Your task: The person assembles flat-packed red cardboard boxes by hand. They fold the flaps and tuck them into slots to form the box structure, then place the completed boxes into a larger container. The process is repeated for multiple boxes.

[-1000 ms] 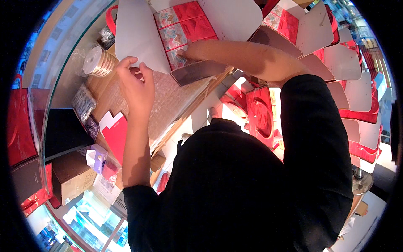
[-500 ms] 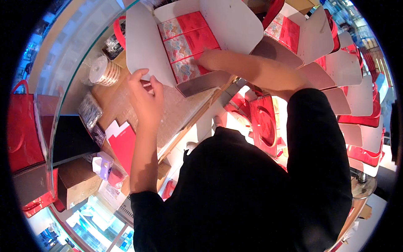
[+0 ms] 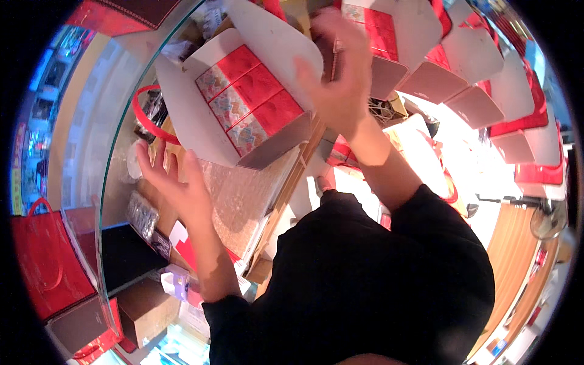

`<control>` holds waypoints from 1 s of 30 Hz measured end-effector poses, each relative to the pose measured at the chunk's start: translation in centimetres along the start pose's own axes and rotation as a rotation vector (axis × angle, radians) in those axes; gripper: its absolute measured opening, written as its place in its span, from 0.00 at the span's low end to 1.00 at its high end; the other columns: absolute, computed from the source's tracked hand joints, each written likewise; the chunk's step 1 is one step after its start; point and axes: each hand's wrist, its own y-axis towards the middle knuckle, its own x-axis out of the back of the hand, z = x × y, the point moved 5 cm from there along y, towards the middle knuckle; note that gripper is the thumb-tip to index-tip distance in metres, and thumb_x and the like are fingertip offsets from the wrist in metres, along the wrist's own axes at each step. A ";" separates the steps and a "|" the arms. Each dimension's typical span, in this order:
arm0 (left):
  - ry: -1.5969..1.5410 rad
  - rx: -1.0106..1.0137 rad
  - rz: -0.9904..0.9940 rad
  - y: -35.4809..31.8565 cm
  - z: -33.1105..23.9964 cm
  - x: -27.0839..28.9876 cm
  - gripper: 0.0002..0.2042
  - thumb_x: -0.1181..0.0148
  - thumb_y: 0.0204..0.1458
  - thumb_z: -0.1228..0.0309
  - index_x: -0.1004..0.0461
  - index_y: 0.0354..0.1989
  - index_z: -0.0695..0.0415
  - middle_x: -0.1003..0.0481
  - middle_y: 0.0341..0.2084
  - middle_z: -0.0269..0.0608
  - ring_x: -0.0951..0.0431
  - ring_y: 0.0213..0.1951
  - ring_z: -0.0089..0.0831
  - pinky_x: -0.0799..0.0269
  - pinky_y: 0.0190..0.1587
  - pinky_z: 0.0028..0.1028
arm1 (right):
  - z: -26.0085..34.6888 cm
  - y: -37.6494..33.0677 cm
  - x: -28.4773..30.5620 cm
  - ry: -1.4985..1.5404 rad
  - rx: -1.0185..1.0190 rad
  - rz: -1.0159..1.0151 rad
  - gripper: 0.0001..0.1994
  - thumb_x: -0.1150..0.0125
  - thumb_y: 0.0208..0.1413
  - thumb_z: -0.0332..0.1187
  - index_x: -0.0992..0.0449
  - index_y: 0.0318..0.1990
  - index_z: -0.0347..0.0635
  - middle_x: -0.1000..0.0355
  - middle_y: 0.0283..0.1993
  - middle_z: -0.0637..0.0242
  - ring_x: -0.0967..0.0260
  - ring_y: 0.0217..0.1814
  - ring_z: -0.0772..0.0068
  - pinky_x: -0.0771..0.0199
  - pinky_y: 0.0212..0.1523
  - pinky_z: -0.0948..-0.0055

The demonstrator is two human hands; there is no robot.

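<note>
An open gift box (image 3: 176,91) with white-lined flaps stands on the wooden counter, and a red strap handle (image 3: 159,131) loops out on its left. Inside lie red packets (image 3: 251,87) with colourful patterned ends, in three rows. My left hand (image 3: 176,185) is just below the handle, its fingers spread and curved with nothing in them. Over the box's right flap, my right hand (image 3: 342,82) is raised with thumb and fingers apart; motion smears its fingertips. I see nothing in it, and whether it touches the flap I cannot tell.
More open gift boxes (image 3: 465,58) are lined up at the right. A glass panel (image 3: 109,176) edges the counter on the left. Near my left forearm are a plastic-wrapped pack (image 3: 142,214), a purple tissue box (image 3: 174,283) and a cardboard box (image 3: 146,307). A red bag (image 3: 48,261) stands beyond the glass.
My right hand has come out of the gift box and risen to its right. My left hand has left the box's flap and opened wider. The whole view has shifted.
</note>
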 end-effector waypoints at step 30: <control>-0.413 0.774 1.670 -22.9 -14.7 2.0 0.28 0.60 0.55 0.48 0.39 0.53 0.61 0.29 0.41 0.39 0.27 0.37 0.29 0.33 0.31 0.26 | 36.7 -27.7 38.3 -0.242 -0.532 -0.625 0.13 0.37 0.50 0.37 0.23 0.39 0.37 0.27 0.28 0.71 0.34 0.31 0.84 0.32 0.34 0.80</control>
